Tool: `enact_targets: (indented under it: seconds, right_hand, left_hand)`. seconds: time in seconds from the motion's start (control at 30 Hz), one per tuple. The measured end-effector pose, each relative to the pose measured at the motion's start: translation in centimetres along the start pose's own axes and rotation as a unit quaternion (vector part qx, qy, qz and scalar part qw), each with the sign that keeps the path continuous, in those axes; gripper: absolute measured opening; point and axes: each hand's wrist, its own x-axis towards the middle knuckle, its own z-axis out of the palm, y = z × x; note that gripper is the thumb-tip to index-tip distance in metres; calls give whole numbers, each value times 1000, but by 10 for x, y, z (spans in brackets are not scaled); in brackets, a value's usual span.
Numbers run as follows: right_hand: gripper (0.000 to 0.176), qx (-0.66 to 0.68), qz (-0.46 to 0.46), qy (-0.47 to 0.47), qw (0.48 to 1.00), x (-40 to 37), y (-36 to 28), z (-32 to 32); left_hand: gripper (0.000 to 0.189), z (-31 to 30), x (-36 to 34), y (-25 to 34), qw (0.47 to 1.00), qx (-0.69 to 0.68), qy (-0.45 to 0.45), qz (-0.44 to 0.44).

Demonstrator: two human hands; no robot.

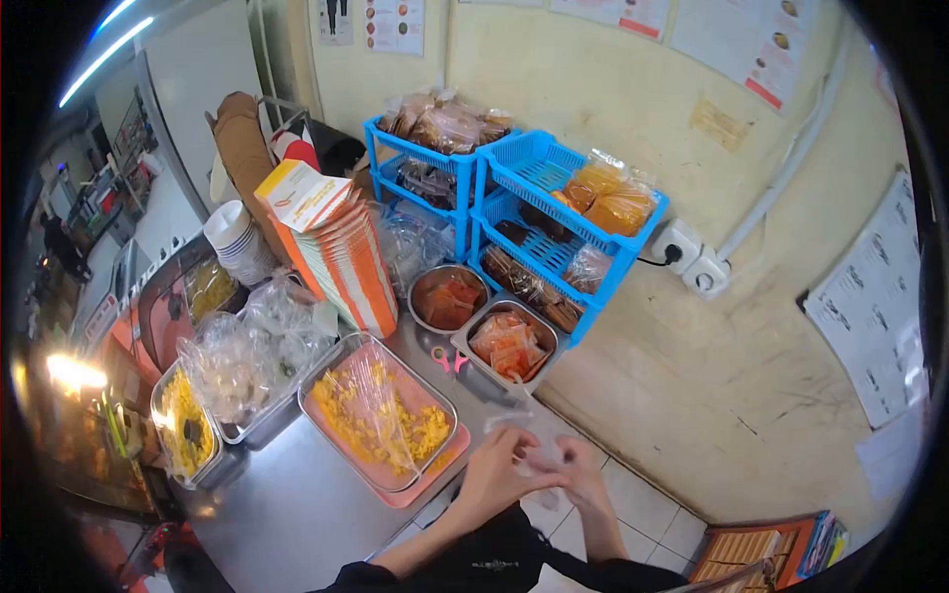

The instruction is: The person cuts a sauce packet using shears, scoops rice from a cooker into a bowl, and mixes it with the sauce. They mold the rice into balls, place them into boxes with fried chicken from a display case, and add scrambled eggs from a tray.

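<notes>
Both of my hands meet at the front edge of the steel counter, fingers closed on a thin clear plastic bag (pixel 546 453). My left hand (pixel 502 466) pinches the bag from the left, its thumb stretched across toward the other hand. On the other side, my right hand (pixel 583 478) grips it with bent fingers. Part of the bag trails up toward the counter and part hangs below the hands. Left of them lies a steel tray (pixel 457 415) of yellow food under cling film, on a pink board (pixel 457 457). Pink-handled scissors (pixel 450 360) rest behind.
Behind the scissors stand a round steel bowl (pixel 415 308) and a steel pan (pixel 546 370) with orange packets. Blue shelf racks (pixel 593 314) hold bagged food against the wall. Orange-white folded cartons (pixel 341 262), white cups (pixel 229 232) and bagged items (pixel 242 371) crowd the left side.
</notes>
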Motion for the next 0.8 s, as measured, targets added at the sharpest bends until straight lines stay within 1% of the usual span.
enact_targets:
  seconds: [0.07,0.1,0.13,0.17,0.2,0.23,0.27,0.3,0.33,0.43,0.47,0.5,0.53,0.57,0.6,0.67,0.8]
  right_hand:
    - [20,42,22,-64,997,30,-24,16]
    - [21,49,28,-136,989,40,-28,9]
    - [23,58,26,-206,976,55,-31,2]
    - [25,67,29,-275,959,64,-35,-6]
    - [26,34,41,-287,957,75,-48,-21]
    - [28,-105,-11,-215,971,87,-64,-30]
    - [30,-241,-61,-138,959,94,-80,-37]
    - [31,-368,-113,-57,921,94,-94,-42]
    - [34,-326,-129,-133,927,85,-115,-51]
    - [46,-409,-44,-305,859,74,-130,-50]
    - [54,-350,-14,-302,887,84,-111,-45]
    - [63,-289,16,-295,911,94,-92,-40]
    - [64,-164,-46,-229,958,99,-76,-36]
    - [65,-46,-124,-176,976,104,-60,-31]
    - [64,-12,-161,-148,976,104,-57,-30]
    - [62,-40,-149,-148,977,95,-59,-35]
    - [58,-72,-130,-162,976,95,-62,-31]
  left_hand:
    - [53,2,15,-13,993,-77,-64,-70]
    - [52,-1,24,-15,984,-114,-94,-98]
    - [37,-10,32,3,955,-258,-105,-103]
    - [30,-19,38,-1,981,-153,-68,-102]
    - [24,-31,45,-8,994,-44,-30,-96]
    - [20,-36,53,-12,994,64,8,-88]
    - [19,-33,60,-7,986,84,55,-133]
    - [18,-33,64,0,973,106,99,-177]
    - [19,-34,72,7,957,131,143,-217]
    - [18,-1,76,26,969,81,214,-98]
    - [17,11,74,25,967,144,207,26]
    - [18,23,71,22,966,156,192,74]
    - [18,36,69,18,961,166,182,125]
    - [19,46,68,14,952,179,174,177]
    - [19,53,69,10,949,195,175,178]
    - [19,60,68,1,940,231,173,183]
    - [17,57,77,-6,927,247,202,199]
